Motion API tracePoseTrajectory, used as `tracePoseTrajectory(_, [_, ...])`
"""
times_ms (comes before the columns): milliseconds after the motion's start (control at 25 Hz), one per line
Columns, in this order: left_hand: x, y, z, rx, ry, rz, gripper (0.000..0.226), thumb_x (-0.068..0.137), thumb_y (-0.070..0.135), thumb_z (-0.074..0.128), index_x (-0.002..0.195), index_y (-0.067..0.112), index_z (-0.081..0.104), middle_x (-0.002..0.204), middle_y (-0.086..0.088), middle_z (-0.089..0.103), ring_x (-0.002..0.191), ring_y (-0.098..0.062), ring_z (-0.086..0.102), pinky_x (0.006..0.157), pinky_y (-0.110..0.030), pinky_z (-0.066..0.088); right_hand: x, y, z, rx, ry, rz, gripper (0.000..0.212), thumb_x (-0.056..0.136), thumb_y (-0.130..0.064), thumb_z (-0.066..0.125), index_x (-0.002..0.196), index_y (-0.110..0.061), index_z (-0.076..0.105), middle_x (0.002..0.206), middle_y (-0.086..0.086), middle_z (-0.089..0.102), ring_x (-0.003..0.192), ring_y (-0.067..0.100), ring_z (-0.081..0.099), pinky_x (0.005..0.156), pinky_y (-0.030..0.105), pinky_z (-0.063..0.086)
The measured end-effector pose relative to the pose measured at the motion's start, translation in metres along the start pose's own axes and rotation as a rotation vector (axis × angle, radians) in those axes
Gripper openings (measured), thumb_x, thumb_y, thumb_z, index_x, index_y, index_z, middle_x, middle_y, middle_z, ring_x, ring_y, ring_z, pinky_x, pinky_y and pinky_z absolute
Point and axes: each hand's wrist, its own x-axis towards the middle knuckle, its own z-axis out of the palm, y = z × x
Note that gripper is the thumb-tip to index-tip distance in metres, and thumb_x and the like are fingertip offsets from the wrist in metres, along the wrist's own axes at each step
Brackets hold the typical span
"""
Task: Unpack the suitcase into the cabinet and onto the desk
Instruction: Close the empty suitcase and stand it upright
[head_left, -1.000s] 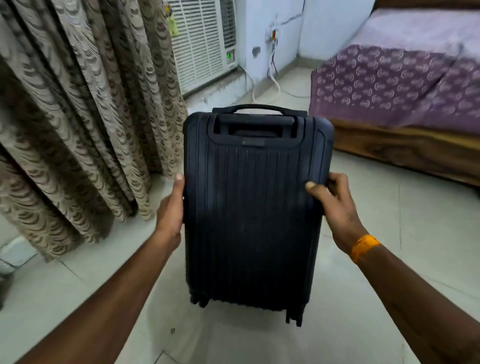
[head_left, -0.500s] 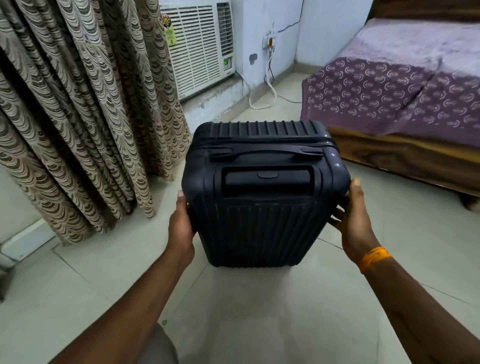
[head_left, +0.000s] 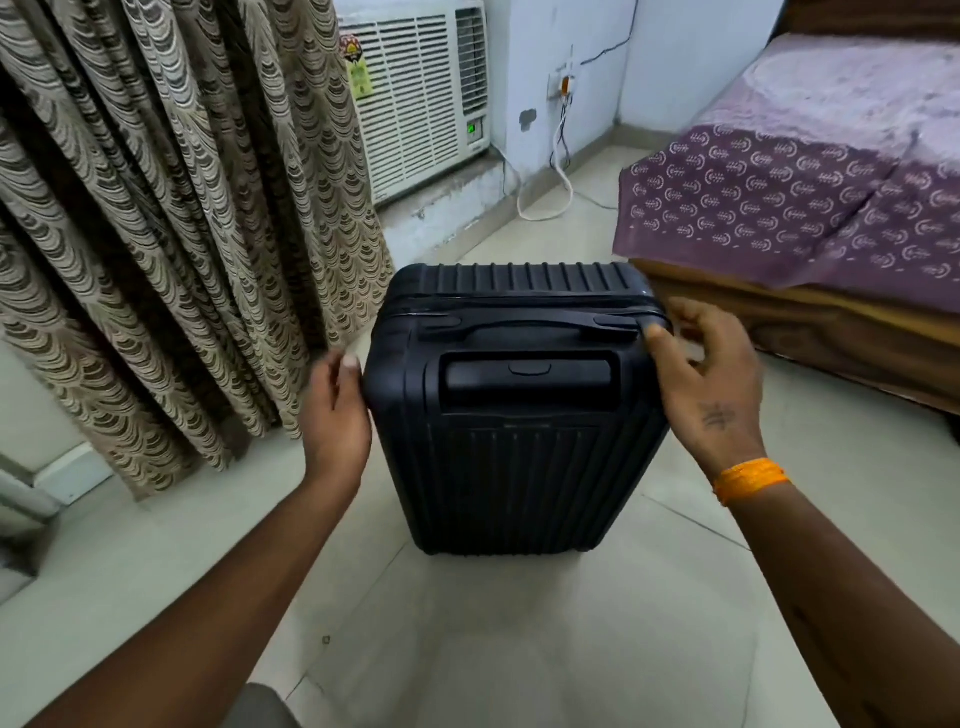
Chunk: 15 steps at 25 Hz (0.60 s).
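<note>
We stand the closed black suitcase (head_left: 511, 415) upright on the floor (head_left: 519, 639); our left hand (head_left: 337, 415) rests flat against its side, our right hand (head_left: 701, 374) hovers loosely open, grasping nothing

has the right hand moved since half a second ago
Yes. The right hand has left the suitcase side and risen to its top corner, toward the bed.

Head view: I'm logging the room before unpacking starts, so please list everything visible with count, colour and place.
suitcase: one, black, upright on the floor, centre, closed
curtain: one, beige and brown patterned, left
air conditioner: one, white, far wall behind the curtain
cable: one, white, looping on the floor below a wall socket
bed: one, purple patterned cover, wooden frame, right
floor: pale tiles
wristband: one, orange, right wrist
hands: left hand against the suitcase's left side; right hand at its top right corner
</note>
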Motion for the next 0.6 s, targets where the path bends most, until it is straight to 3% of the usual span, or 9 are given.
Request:
tracePoseTrajectory(80, [0.000,0.037,0.000,0.163,0.069,0.370,0.037,0.106,0.029,0.056,0.139,0.014,0.060,0.136,-0.001,0.059,0.123,-0.014,0.057,0.110,-0.030,0.046,0.010,-0.023,0.006,-0.146,-0.131,-0.257,0.038,0.092,-0.041,0.070,0.123,-0.020,0.069,0.120,0.001,0.067,0.114,0.019,0.058,0.099,0.031,0.047])
tracePoseTrajectory(160, [-0.006,0.072,0.009,0.342,-0.078,0.659,0.038,0.102,0.017,0.061,0.138,0.007,0.061,0.137,-0.007,0.059,0.127,-0.020,0.055,0.112,-0.030,0.043,0.014,-0.043,0.013,-0.353,-0.318,-0.305,0.048,0.088,-0.054,0.067,0.123,-0.022,0.069,0.121,0.003,0.065,0.117,0.025,0.055,0.098,0.035,0.047])
tracePoseTrajectory(200, [-0.009,0.087,0.016,0.457,-0.202,0.697,0.042,0.099,0.018,0.063,0.140,0.007,0.060,0.138,-0.009,0.060,0.129,-0.022,0.054,0.114,-0.033,0.041,0.016,-0.053,0.016,-0.445,-0.387,-0.283,0.053,0.086,-0.057,0.066,0.126,-0.023,0.068,0.122,0.003,0.064,0.118,0.028,0.055,0.098,0.039,0.049])
tracePoseTrajectory(280, [-0.007,0.105,0.030,0.733,-0.416,0.637,0.054,0.096,0.023,0.066,0.147,0.013,0.055,0.141,-0.008,0.060,0.126,-0.028,0.054,0.108,-0.039,0.042,0.024,-0.068,0.017,-0.576,-0.515,-0.242,0.055,0.087,-0.055,0.067,0.132,-0.024,0.065,0.124,0.006,0.062,0.117,0.033,0.056,0.099,0.046,0.051])
tracePoseTrajectory(360, [-0.005,0.112,0.038,0.927,-0.524,0.560,0.053,0.092,0.023,0.070,0.144,0.018,0.059,0.134,-0.005,0.064,0.117,-0.032,0.057,0.097,-0.043,0.047,0.028,-0.074,0.017,-0.601,-0.618,-0.191,0.048,0.089,-0.047,0.070,0.131,-0.024,0.067,0.123,0.007,0.061,0.114,0.035,0.057,0.098,0.046,0.051])
tracePoseTrajectory(480, [-0.008,0.141,0.036,0.924,-0.613,0.446,0.037,0.091,0.021,0.073,0.128,0.023,0.070,0.123,0.000,0.066,0.112,-0.028,0.058,0.092,-0.042,0.051,0.038,-0.089,-0.001,-0.546,-0.706,-0.110,0.035,0.094,-0.033,0.070,0.127,-0.023,0.070,0.123,0.005,0.063,0.113,0.035,0.058,0.092,0.044,0.053])
tracePoseTrajectory(600, [-0.024,0.174,0.027,0.900,-0.660,0.343,0.033,0.093,0.024,0.073,0.126,0.025,0.071,0.124,0.004,0.067,0.116,-0.022,0.059,0.093,-0.038,0.052,0.040,-0.111,-0.027,-0.474,-0.765,0.001,0.031,0.097,-0.025,0.067,0.127,-0.022,0.071,0.123,0.003,0.068,0.120,0.032,0.056,0.093,0.044,0.055])
